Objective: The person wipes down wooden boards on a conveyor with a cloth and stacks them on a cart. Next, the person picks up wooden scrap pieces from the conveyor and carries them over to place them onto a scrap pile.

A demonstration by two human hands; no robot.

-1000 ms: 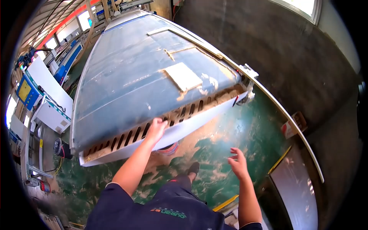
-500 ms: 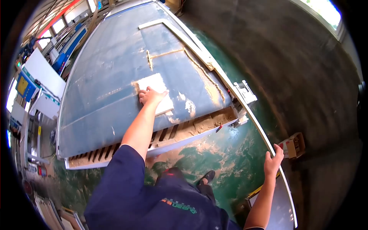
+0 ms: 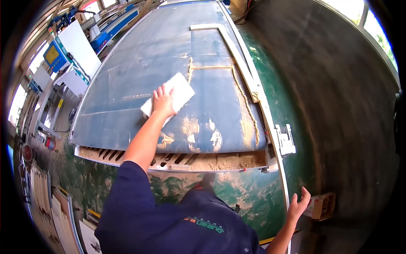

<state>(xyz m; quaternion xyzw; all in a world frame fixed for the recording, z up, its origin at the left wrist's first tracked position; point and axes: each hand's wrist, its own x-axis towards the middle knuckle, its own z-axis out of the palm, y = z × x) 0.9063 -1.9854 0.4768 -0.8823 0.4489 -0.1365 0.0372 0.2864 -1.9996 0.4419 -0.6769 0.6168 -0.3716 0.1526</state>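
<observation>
A small white rectangular panel (image 3: 182, 89) is at the near part of the large blue-grey machine bed, turned at an angle. My left hand (image 3: 163, 101) grips it, fingers across its upper face; whether its underside touches the bed cannot be told. At the lower right, my right hand (image 3: 298, 205) has its fingers apart and holds nothing. It is just beside a long, narrow pale strip (image 3: 284, 173) that runs along the bed's right side and past its near corner.
The machine bed (image 3: 139, 76) bears dust lines and pale patches. A dusty slatted trough (image 3: 220, 161) runs along its near edge. A cardboard box (image 3: 323, 206) stands on the floor at right. A blue control cabinet (image 3: 57, 55) is at left, with boards (image 3: 42, 190) stacked lower left.
My left hand has shifted the white panel leftward on the bed and turned it, uncovering a dusty patch. My right hand has come off the long strip and spread its fingers. The view has turned left.
</observation>
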